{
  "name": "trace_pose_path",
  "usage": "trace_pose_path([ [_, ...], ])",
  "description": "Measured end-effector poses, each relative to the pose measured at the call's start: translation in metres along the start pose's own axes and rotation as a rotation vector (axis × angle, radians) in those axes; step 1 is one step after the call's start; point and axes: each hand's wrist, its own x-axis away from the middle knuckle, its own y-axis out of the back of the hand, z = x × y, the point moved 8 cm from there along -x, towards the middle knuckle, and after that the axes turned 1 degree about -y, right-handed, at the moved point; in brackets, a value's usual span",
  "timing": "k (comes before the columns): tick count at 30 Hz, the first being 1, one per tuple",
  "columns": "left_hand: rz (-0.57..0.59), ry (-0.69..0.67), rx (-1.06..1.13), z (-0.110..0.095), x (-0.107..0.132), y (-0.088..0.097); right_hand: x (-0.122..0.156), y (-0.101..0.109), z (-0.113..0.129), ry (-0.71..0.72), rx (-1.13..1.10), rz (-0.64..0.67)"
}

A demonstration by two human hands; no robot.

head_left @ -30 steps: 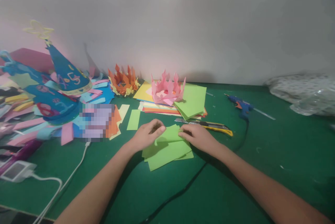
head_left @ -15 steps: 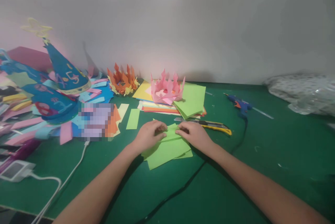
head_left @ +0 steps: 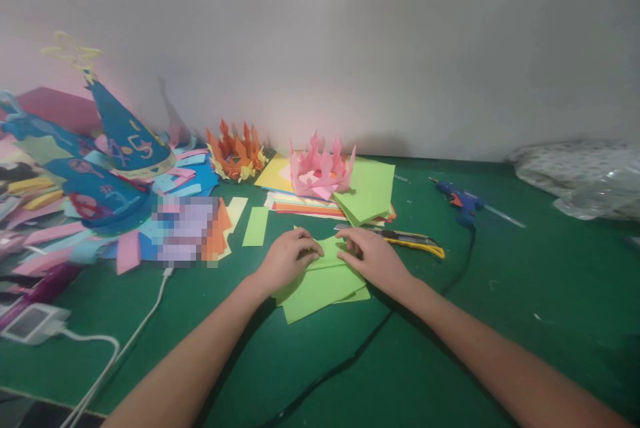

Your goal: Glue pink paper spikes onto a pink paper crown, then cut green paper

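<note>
In the head view, a folded piece of light green paper (head_left: 330, 253) lies on top of several loose green sheets (head_left: 320, 295) at the middle of the table. My left hand (head_left: 291, 259) holds the folded piece at its left end, thumb and fingers closed on it. At the other end, my right hand (head_left: 376, 256) grips the paper between thumb and curled fingers. Just beyond my right hand lies a yellow utility knife (head_left: 415, 241), its blade end partly behind the fingers.
Behind the hands, a pink paper crown (head_left: 323, 171) sits on stacked coloured paper (head_left: 310, 207), beside an orange crown (head_left: 235, 155). Blue cone hats (head_left: 133, 138) and paper strips crowd the left. A blue glue gun (head_left: 463, 201) lies right; its black cord (head_left: 350, 358) crosses in front.
Both hands stay on the green paper at nearly the same place. My right index finger has lifted slightly away from the thumb. The whole view has shifted a little.
</note>
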Motion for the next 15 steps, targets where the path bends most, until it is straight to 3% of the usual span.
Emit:
trace_pose_path([
  [3, -0.005, -0.022, 0.003, -0.001, 0.000, 0.000, 0.008, -0.001, 0.023, 0.298, 0.038, 0.043],
  [5, -0.005, -0.040, 0.006, -0.002, 0.000, 0.001, 0.014, -0.005, 0.031, 0.420, 0.064, 0.116],
  [15, -0.040, -0.041, -0.033, -0.003, 0.001, 0.001, 0.022, -0.014, 0.026, 0.537, 0.159, 0.183],
])
